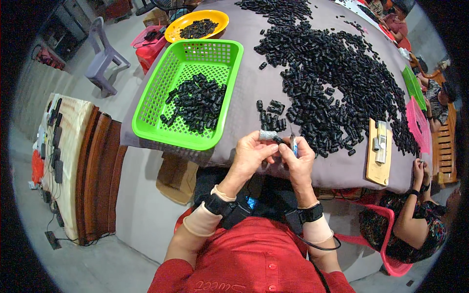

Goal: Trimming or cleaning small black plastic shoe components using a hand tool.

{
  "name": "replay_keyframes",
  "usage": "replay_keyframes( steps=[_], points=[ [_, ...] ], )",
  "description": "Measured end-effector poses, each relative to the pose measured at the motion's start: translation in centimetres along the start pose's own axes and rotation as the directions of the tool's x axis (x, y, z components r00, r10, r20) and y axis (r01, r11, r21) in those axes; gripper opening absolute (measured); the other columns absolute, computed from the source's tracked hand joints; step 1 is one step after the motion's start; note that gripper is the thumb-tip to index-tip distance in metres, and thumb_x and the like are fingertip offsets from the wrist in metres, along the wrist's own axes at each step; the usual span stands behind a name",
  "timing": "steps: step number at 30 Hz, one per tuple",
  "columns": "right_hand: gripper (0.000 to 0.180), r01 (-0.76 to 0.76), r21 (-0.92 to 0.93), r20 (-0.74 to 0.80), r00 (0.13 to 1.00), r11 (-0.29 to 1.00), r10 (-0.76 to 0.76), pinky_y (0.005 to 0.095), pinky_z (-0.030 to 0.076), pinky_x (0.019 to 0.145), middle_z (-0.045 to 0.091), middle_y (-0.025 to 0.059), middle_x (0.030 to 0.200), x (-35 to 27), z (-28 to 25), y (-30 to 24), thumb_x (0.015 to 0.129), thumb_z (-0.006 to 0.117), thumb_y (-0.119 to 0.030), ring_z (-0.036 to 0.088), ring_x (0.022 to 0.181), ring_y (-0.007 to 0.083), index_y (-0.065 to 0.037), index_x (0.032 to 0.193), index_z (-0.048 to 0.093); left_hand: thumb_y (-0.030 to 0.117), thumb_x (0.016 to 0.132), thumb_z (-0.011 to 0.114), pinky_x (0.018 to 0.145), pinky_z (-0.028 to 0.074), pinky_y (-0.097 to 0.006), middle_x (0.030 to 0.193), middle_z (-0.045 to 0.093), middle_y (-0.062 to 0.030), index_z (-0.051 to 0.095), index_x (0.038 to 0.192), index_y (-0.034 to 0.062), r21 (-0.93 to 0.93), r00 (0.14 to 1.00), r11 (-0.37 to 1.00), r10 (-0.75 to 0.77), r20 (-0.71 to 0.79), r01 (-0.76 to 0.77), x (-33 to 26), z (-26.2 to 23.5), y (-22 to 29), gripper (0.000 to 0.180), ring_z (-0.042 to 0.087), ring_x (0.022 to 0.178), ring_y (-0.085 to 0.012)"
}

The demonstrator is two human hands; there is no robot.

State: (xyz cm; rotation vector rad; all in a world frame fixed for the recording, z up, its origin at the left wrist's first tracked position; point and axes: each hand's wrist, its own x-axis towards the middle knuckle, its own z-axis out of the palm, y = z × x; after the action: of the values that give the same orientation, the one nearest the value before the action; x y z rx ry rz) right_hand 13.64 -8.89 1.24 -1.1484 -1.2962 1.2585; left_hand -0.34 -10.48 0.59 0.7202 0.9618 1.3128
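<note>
At the near edge of the cloth-covered table, my left hand (pixel 248 158) pinches a small black plastic part (pixel 278 140). One of its fingers is wrapped in a whitish covering (pixel 267 135). Close beside it, my right hand (pixel 300 160) is closed on a slim blue-handled tool (pixel 294 145) with a thin pointed tip directed away from me. The tool is next to the part; whether they touch I cannot tell. Just beyond my hands lies a little group of black parts (pixel 271 117). A wide heap of similar parts (pixel 332 88) spreads over the table.
Left of my hands stands a green perforated basket (pixel 141 119) holding black parts. Behind it is a yellow bowl (pixel 222 20) with small dark pieces. A tan board (pixel 373 168) carrying small items lies to the right, near a pink basket (pixel 416 122). Another person (pixel 410 219) sits at right.
</note>
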Motion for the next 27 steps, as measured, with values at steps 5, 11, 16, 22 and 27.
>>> replay_keyframes(
  steps=[5,11,16,22,27],
  points=[
    [0.011,-0.021,0.051,-0.007,1.000,0.999,0.021,0.0168,0.038,0.052,0.056,-0.0053,0.068,0.0,0.3,-0.2,0.077,0.067,-0.008,0.046,0.059,0.0006,-0.004,0.081,0.057,0.005,0.080,0.061,0.049,0.044,-0.018,0.082,0.062,-0.0024,0.060,0.097,0.0035,-0.080,0.994,0.992,-0.093,0.056,0.097,0.2,-0.1,0.1,0.018,0.054,0.057,-0.0057],
    [0.013,0.058,-0.040,-0.019,0.998,0.998,-0.059,0.0167,0.036,0.051,0.053,-0.0069,0.066,0.2,0.2,0.7,0.075,0.069,-0.007,0.043,0.058,0.0006,-0.004,0.080,0.057,0.005,0.079,0.062,0.050,0.044,-0.017,0.082,0.062,-0.0027,0.059,0.098,0.0039,-0.030,0.993,0.995,-0.093,0.076,0.096,0.5,0.2,0.2,0.019,0.054,0.058,-0.0055],
    [0.013,0.106,-0.083,0.020,0.994,0.991,-0.105,0.0187,0.035,0.051,0.051,-0.0076,0.065,0.3,0.1,1.3,0.074,0.068,-0.008,0.041,0.058,0.0008,-0.005,0.080,0.057,0.006,0.079,0.062,0.050,0.045,-0.018,0.080,0.061,-0.0026,0.059,0.099,0.0044,0.007,0.994,0.999,-0.050,0.093,0.049,1.0,0.0,0.0,0.020,0.053,0.058,-0.0062],
    [0.011,0.094,-0.035,-0.028,0.995,0.995,-0.095,0.0182,0.038,0.055,0.054,-0.0056,0.068,0.2,0.2,0.4,0.077,0.065,-0.009,0.043,0.060,0.0016,-0.004,0.084,0.059,0.008,0.079,0.063,0.047,0.042,-0.016,0.072,0.061,-0.0011,0.060,0.092,0.0054,-0.116,0.997,0.992,-0.047,0.064,0.054,1.3,-0.5,0.5,0.014,0.053,0.054,-0.0051],
    [0.013,0.085,-0.081,-0.007,0.996,0.993,-0.086,0.0189,0.039,0.056,0.056,-0.0041,0.071,0.2,-0.2,0.3,0.079,0.065,-0.013,0.045,0.062,0.0021,-0.003,0.086,0.060,0.007,0.082,0.060,0.052,0.050,-0.021,0.076,0.061,-0.0056,0.059,0.091,0.0018,-0.211,0.988,0.965,-0.149,0.051,0.157,0.9,-0.3,0.4,0.011,0.058,0.059,-0.0111]
  ],
)
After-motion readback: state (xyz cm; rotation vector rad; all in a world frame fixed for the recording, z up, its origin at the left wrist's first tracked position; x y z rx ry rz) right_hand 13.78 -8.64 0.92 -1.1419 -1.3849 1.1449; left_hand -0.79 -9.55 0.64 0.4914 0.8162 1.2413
